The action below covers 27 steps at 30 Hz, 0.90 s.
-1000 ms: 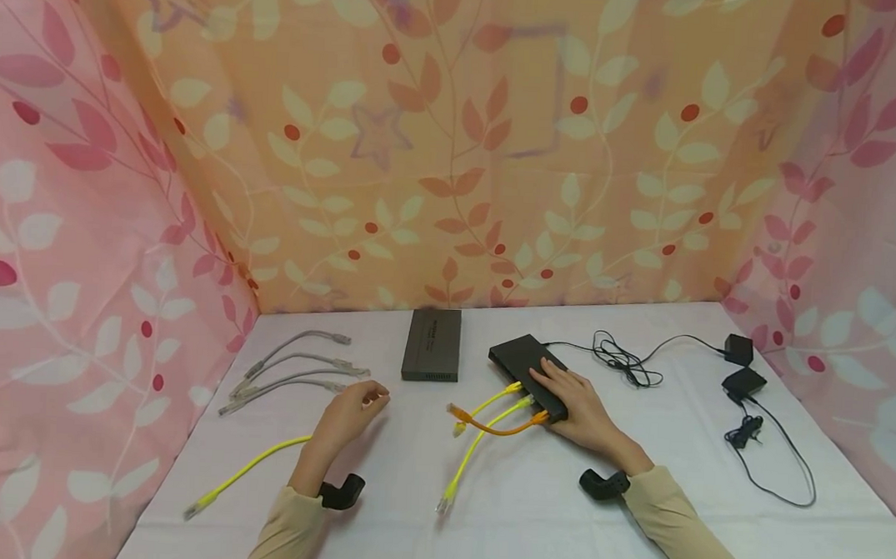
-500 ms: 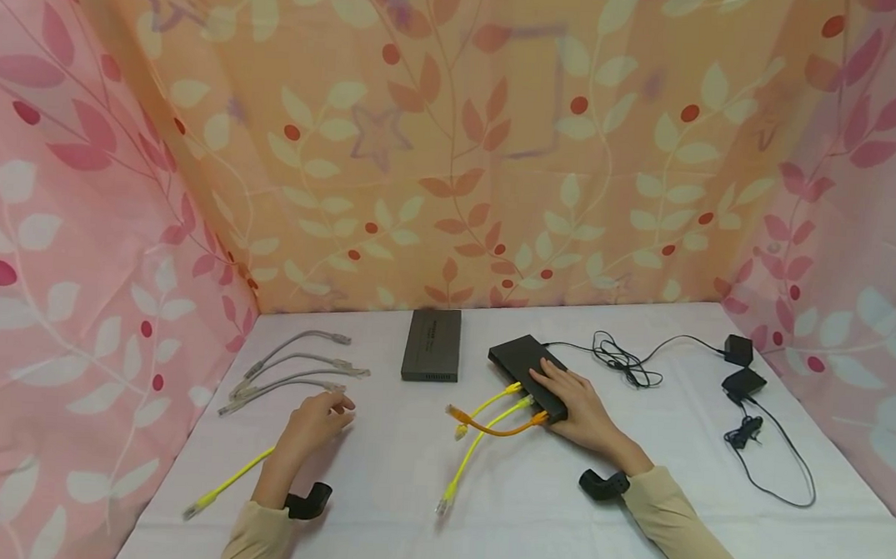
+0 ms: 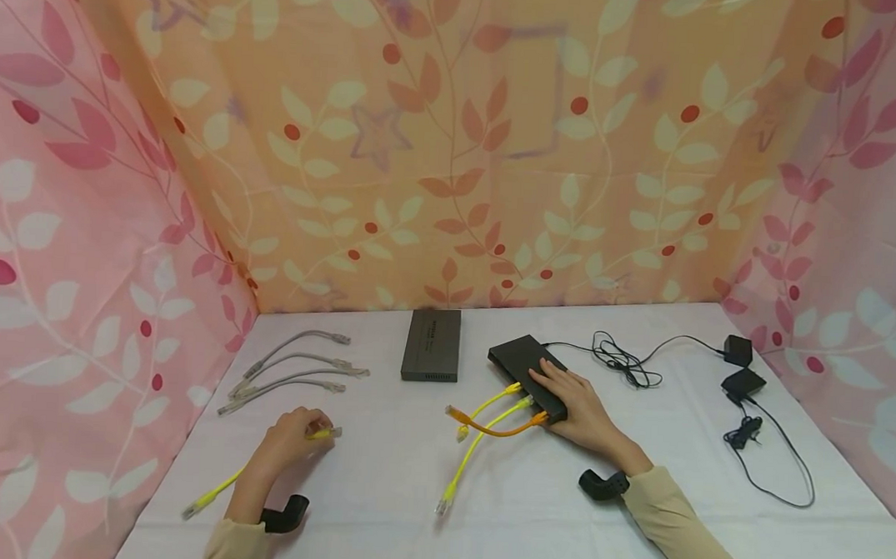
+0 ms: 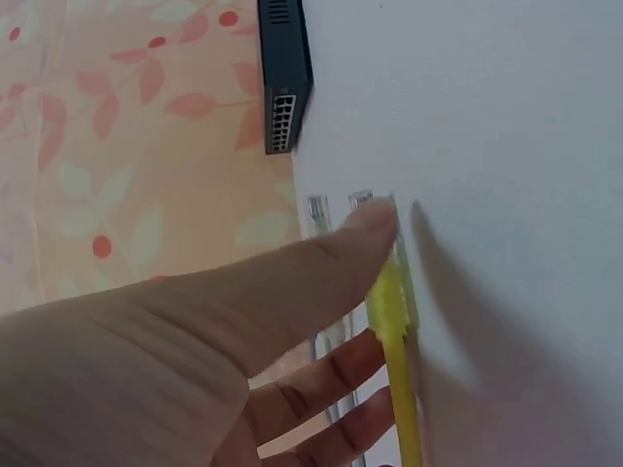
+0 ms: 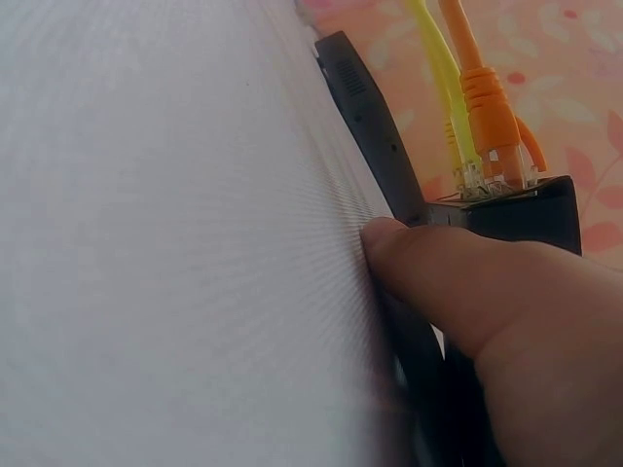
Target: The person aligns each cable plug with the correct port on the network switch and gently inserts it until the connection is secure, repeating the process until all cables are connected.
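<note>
Near the table's left front, my left hand (image 3: 283, 443) pinches a yellow Ethernet cable (image 4: 389, 306) just behind its clear plug. The cable's other end (image 3: 213, 494) trails on the cloth beyond the wrist. My right hand (image 3: 580, 414) grips a black network switch (image 3: 515, 356), fingers over its top and the thumb (image 5: 438, 268) along its side. Two yellow cables (image 3: 464, 468) and a short orange cable (image 3: 509, 433) are plugged into the switch's front side; their free ends point left and toward me. Part of the switch is hidden under the hand.
A second, dark grey network switch (image 3: 432, 345) lies at the back middle. Several grey Ethernet cables (image 3: 294, 360) lie at the back left. At the right are two black power adapters (image 3: 738, 350) with cords; one cord (image 3: 625, 358) reaches the held switch. Patterned curtains surround the table.
My left hand has moved left and toward me, and now pinches the plug end of the loose yellow cable, raising it a little. My right hand and the switch have stayed put.
</note>
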{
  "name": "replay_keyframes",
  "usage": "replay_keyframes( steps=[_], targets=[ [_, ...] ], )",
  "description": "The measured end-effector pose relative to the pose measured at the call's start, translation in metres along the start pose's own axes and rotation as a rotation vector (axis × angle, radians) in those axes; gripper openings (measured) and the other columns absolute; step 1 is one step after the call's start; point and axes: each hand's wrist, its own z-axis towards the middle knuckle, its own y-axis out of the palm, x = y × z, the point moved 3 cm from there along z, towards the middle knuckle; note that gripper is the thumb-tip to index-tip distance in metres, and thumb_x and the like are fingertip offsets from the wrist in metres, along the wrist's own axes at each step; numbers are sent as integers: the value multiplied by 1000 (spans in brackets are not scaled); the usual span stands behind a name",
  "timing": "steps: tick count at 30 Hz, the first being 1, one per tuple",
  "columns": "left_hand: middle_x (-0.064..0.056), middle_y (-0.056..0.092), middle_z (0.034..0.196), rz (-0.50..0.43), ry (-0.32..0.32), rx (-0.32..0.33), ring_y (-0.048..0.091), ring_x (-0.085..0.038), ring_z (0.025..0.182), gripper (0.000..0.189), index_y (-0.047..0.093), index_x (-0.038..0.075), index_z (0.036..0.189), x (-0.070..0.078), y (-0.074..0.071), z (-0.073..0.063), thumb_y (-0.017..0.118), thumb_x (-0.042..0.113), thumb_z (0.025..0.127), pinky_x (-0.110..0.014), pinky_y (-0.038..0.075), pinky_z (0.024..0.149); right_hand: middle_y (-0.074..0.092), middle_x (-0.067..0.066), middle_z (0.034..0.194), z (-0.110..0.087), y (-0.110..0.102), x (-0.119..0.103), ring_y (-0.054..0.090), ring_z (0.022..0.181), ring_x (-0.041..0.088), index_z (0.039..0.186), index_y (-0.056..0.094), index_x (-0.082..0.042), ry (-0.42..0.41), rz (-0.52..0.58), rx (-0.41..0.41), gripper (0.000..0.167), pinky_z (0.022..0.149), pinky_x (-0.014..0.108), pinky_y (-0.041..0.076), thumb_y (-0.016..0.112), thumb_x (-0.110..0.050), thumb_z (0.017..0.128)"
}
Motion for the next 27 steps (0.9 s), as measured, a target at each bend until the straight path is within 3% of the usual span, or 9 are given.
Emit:
replay_keyframes(
  steps=[8,17,27],
  targets=[
    [-3,60,82,-36,11,9,56,-18,78,15,66,10,91,-7,1,-3,71,7,78,-41,45,69,30,11,149,0,1,2,31,136,29,142,38,-20,-3,-7,2,84,104,50,22,80,-29,70],
    [-1,58,80,13,38,37,55,-16,76,13,64,12,92,-7,1,-2,70,9,80,-38,43,65,29,12,150,-1,2,1,29,136,30,142,38,-19,3,11,-7,86,104,50,21,81,-25,68],
    [-2,59,85,31,89,67,57,-18,80,13,61,15,98,-2,3,4,65,13,86,-43,43,66,29,13,149,0,-1,-1,29,136,31,142,38,-18,9,16,-14,87,104,50,20,81,-23,67]
  ],
)
